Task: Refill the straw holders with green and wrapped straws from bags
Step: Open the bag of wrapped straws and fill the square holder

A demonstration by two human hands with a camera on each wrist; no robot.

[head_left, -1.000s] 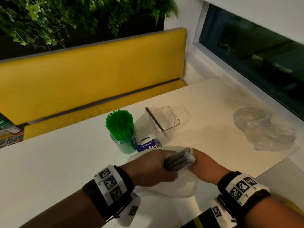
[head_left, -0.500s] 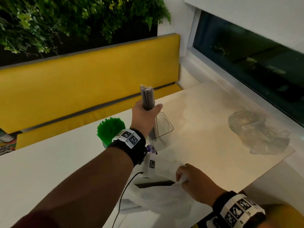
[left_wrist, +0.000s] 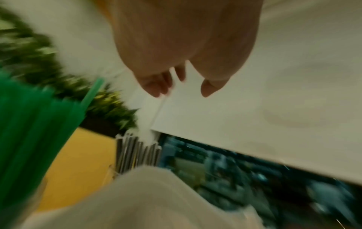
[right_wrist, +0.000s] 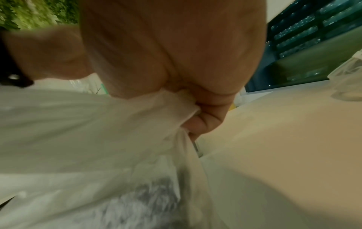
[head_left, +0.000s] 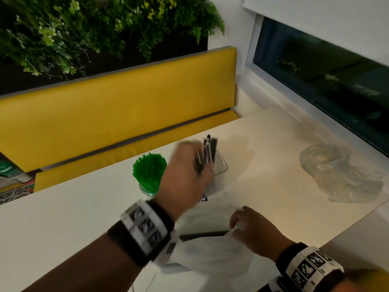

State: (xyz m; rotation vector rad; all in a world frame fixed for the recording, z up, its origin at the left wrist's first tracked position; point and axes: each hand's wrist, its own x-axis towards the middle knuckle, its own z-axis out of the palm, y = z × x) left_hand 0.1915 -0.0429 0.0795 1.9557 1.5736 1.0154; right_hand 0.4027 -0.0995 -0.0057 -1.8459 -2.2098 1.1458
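Your left hand (head_left: 185, 175) is blurred just in front of the clear square holder (head_left: 221, 165); the left wrist view shows its fingers (left_wrist: 156, 86) loosely extended and holding nothing. The dark wrapped straws (head_left: 209, 152) stand upright in that holder, apart from your fingers in the wrist view. Your right hand (head_left: 252, 230) pinches a fold of the white bag (head_left: 210, 256) on the table (head_left: 63, 228), thumb and fingers curled round the plastic (right_wrist: 176, 111). Green straws (head_left: 149, 169) fill the round holder just left of the clear one. Your left hand covers the clear holder's near side. Dark contents show dimly through the bag; I cannot tell how many remain.
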